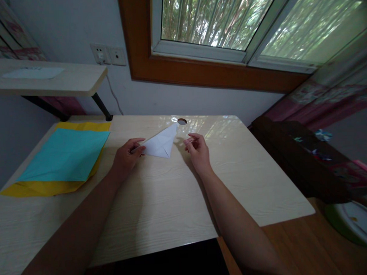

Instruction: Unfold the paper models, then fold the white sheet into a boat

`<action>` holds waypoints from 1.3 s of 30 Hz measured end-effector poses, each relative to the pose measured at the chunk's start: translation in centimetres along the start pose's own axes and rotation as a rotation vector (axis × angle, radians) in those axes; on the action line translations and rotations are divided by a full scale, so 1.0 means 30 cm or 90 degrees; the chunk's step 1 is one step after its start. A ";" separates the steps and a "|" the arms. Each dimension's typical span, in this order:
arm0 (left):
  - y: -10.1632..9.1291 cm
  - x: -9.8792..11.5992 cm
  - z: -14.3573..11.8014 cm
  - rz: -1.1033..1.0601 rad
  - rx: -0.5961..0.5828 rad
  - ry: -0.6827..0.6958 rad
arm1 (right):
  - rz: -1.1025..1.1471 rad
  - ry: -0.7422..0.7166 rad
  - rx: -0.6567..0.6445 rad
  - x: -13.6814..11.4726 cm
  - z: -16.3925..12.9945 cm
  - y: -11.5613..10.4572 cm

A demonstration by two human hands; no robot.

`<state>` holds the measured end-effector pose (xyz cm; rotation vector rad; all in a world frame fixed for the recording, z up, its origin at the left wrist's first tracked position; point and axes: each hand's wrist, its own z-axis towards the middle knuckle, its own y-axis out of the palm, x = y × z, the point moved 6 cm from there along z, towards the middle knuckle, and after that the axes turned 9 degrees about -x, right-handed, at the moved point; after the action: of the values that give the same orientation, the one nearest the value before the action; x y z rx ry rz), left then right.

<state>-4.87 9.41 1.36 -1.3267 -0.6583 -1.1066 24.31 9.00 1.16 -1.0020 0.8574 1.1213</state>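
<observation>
A folded white paper (161,143), triangular with visible creases, lies on the light wooden desk (161,194) near its far edge. My left hand (127,156) pinches the paper's left corner between thumb and fingers. My right hand (196,150) hovers just right of the paper with fingers loosely curled and holds nothing; it does not touch the sheet.
A turquoise sheet (65,155) lies on a yellow sheet (43,187) at the desk's left. A cable hole (181,121) sits behind the paper. A raised shelf (46,80) stands at the back left. A dark cabinet (301,161) and a green-and-white tub (355,223) are at the right.
</observation>
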 end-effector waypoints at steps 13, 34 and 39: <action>-0.058 0.044 -0.030 0.108 0.189 0.156 | -0.076 -0.060 -0.210 -0.034 -0.034 0.084; -0.055 0.065 -0.038 0.082 0.180 0.133 | -0.092 -0.106 -0.224 -0.042 -0.041 0.097; -0.037 0.111 -0.048 0.184 0.147 0.176 | -0.140 -0.153 -0.241 -0.067 -0.051 0.115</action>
<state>-4.90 7.31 4.52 -1.0098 -0.3633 -0.9259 20.43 7.37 1.82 -1.2084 0.3380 1.2080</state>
